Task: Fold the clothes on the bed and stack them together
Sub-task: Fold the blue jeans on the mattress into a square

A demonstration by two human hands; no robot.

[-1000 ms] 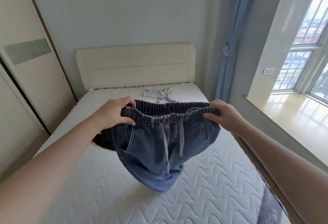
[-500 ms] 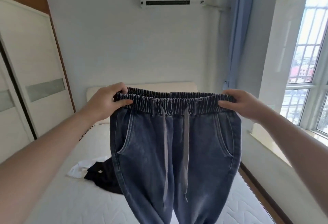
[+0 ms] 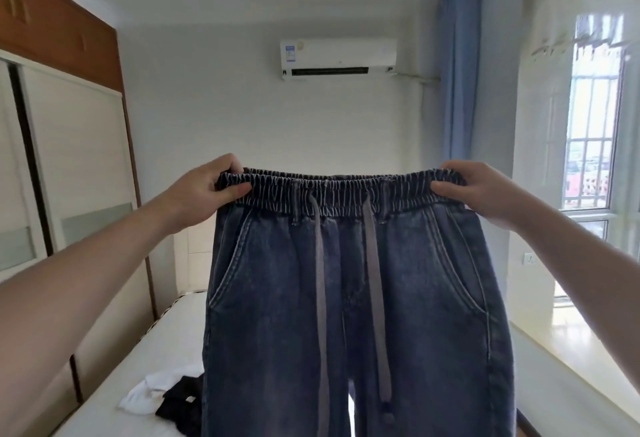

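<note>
A pair of dark blue jeans (image 3: 277,315) with an elastic waistband and two grey drawstrings hangs upright in front of me, front side facing me. My left hand (image 3: 201,190) pinches the left end of the waistband and my right hand (image 3: 481,190) pinches the right end, stretching it flat at chest height. The legs drop below the frame. On the white mattress (image 3: 152,360) at lower left lie a crumpled white garment (image 3: 149,391) and a black garment (image 3: 180,405), partly hidden behind the jeans.
A wardrobe with sliding doors (image 3: 69,177) lines the left side of the bed. A window sill (image 3: 568,364) and window (image 3: 595,145) are on the right, with a blue curtain (image 3: 459,69). An air conditioner (image 3: 337,55) hangs on the far wall.
Both hands have raised the jeans from the mattress to chest height, so they now hang at full length. The view has tilted upward, and the waistband is stretched wider.
</note>
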